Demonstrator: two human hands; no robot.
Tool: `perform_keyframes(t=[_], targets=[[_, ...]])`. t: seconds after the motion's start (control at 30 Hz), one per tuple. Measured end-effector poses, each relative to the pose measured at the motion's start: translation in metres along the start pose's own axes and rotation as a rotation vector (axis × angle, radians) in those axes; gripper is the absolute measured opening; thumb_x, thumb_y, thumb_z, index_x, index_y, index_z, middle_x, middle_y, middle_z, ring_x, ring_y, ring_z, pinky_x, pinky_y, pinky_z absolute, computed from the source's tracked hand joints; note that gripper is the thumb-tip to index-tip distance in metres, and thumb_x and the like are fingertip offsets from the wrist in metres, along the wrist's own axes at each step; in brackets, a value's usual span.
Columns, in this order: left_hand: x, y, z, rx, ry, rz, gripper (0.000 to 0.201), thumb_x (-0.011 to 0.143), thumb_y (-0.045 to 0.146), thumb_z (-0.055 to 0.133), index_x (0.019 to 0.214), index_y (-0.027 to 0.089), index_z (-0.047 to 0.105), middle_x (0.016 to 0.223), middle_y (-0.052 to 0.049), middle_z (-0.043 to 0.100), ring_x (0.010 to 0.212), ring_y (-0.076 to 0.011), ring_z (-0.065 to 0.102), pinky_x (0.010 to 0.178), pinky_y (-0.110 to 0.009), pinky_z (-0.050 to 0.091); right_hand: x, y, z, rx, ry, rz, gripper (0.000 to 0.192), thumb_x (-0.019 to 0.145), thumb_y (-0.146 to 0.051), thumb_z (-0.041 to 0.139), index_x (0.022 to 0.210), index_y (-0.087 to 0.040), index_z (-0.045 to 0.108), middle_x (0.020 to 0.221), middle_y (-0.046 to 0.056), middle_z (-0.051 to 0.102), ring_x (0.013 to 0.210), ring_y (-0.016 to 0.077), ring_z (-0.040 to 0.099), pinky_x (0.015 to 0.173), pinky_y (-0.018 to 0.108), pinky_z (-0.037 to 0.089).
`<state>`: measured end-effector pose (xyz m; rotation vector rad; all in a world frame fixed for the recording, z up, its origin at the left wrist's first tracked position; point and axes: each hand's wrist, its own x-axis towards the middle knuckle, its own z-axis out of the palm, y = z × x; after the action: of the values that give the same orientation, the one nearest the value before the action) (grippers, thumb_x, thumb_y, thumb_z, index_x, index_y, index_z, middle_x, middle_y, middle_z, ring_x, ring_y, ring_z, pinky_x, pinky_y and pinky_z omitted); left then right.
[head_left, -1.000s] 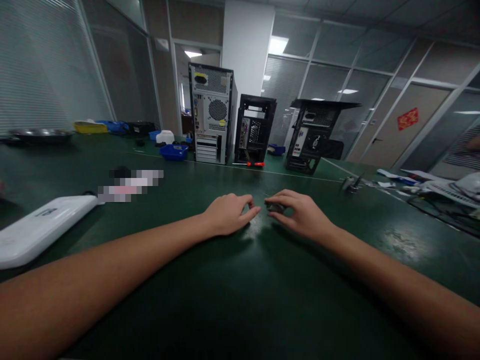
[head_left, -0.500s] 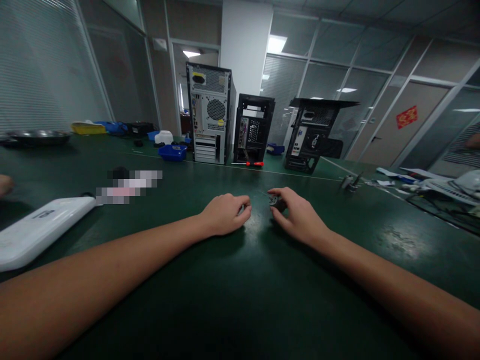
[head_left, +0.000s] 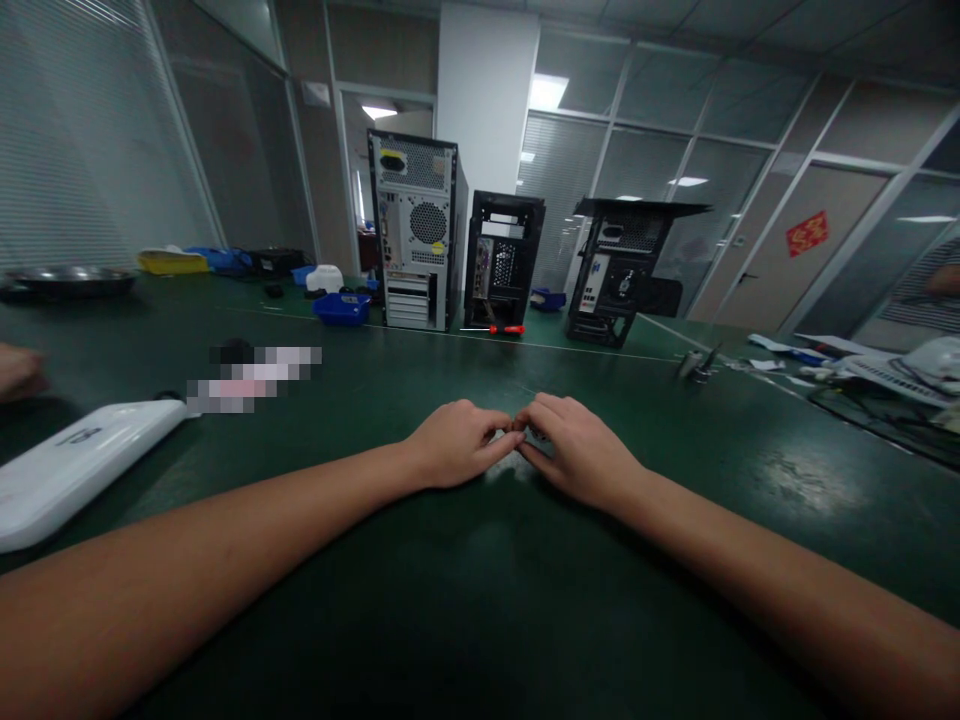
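My left hand (head_left: 459,442) and my right hand (head_left: 581,445) meet at the fingertips, low over the green table (head_left: 420,600). Within the right hand's curled fingers sits a small dark round part (head_left: 537,435), of which only a sliver with a greyish face shows. The left thumb and forefinger are pinched together against the right fingertips. Whatever lies between the left fingers is hidden or too small to name.
Three computer cases stand behind: a silver one (head_left: 417,240), a black one (head_left: 504,262) and another black one (head_left: 621,270). A red screwdriver (head_left: 508,329) lies before them. A white device (head_left: 82,460) and another person's hand (head_left: 19,372) are at left; cables and papers at right.
My hands have come together from a gap apart, and the right fingers have closed further over the dark part. The other person's hand at left shows more.
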<state>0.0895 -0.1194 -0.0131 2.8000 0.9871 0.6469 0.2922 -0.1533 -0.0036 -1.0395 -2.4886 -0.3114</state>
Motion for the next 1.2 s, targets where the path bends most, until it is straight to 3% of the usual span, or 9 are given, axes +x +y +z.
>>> perform_keyframes(t=[0.1, 0.2, 0.47, 0.6, 0.9, 1.07, 1.2], targets=[[0.001, -0.003, -0.002, 0.021, 0.012, -0.014, 0.044, 0.099, 0.047, 0.036, 0.092, 0.02, 0.07, 0.071, -0.002, 0.068, 0.062, -0.0139, 0.058, 0.059, -0.026, 0.038, 0.001, 0.007, -0.002, 0.035, 0.015, 0.039, 0.016, 0.093, -0.035, 0.049, 0.101, -0.024, 0.057, 0.094, 0.006, 0.061, 0.085, 0.0206, 0.056, 0.075, 0.036, 0.044], [0.002, -0.009, -0.005, 0.072, 0.034, -0.067, 0.048, 0.098, 0.051, 0.034, 0.091, 0.019, 0.07, 0.071, -0.004, 0.067, 0.061, -0.0147, 0.057, 0.059, -0.027, 0.038, -0.001, 0.034, -0.001, 0.1, 0.058, 0.158, 0.019, 0.096, -0.035, 0.044, 0.1, -0.022, 0.057, 0.095, 0.006, 0.063, 0.085, 0.019, 0.058, 0.076, 0.033, 0.044], [0.005, -0.04, -0.009, 0.238, -0.007, -0.338, 0.044, 0.092, 0.05, 0.037, 0.091, 0.02, 0.07, 0.08, -0.008, 0.069, 0.071, -0.0204, 0.062, 0.061, -0.03, 0.043, -0.049, 0.177, 0.004, 0.127, 0.093, 0.644, 0.033, 0.094, -0.046, 0.039, 0.102, -0.02, 0.058, 0.089, 0.006, 0.066, 0.08, 0.0192, 0.06, 0.075, 0.032, 0.047], [0.006, -0.048, -0.006, 0.276, -0.054, -0.397, 0.045, 0.091, 0.051, 0.038, 0.085, 0.02, 0.07, 0.083, -0.01, 0.07, 0.073, -0.0225, 0.064, 0.064, -0.032, 0.046, -0.077, 0.218, -0.002, 0.091, 0.108, 0.779, 0.039, 0.092, -0.048, 0.035, 0.094, -0.019, 0.062, 0.093, 0.009, 0.069, 0.086, 0.0214, 0.062, 0.08, 0.034, 0.048], [0.005, -0.049, -0.001, 0.301, -0.082, -0.376, 0.041, 0.089, 0.048, 0.04, 0.081, 0.02, 0.069, 0.081, -0.011, 0.069, 0.071, -0.0243, 0.064, 0.063, -0.034, 0.046, -0.092, 0.24, -0.008, 0.037, 0.097, 0.926, 0.043, 0.087, -0.049, 0.045, 0.099, -0.017, 0.072, 0.099, 0.011, 0.072, 0.087, 0.0246, 0.065, 0.079, 0.037, 0.049], [0.006, -0.048, -0.002, 0.299, -0.077, -0.387, 0.041, 0.089, 0.047, 0.041, 0.081, 0.019, 0.069, 0.081, -0.011, 0.069, 0.071, -0.0232, 0.064, 0.062, -0.033, 0.046, -0.097, 0.237, -0.029, -0.039, 0.173, 0.933, 0.041, 0.08, -0.049, 0.06, 0.104, -0.019, 0.074, 0.098, 0.01, 0.074, 0.089, 0.0237, 0.066, 0.081, 0.035, 0.047], [0.006, -0.049, -0.002, 0.293, -0.084, -0.389, 0.042, 0.089, 0.048, 0.041, 0.082, 0.02, 0.07, 0.083, -0.012, 0.07, 0.073, -0.0248, 0.064, 0.063, -0.035, 0.047, -0.102, 0.234, -0.047, -0.088, 0.21, 0.923, 0.042, 0.083, -0.044, 0.058, 0.116, -0.021, 0.07, 0.108, 0.009, 0.073, 0.093, 0.0205, 0.066, 0.08, 0.031, 0.046]])
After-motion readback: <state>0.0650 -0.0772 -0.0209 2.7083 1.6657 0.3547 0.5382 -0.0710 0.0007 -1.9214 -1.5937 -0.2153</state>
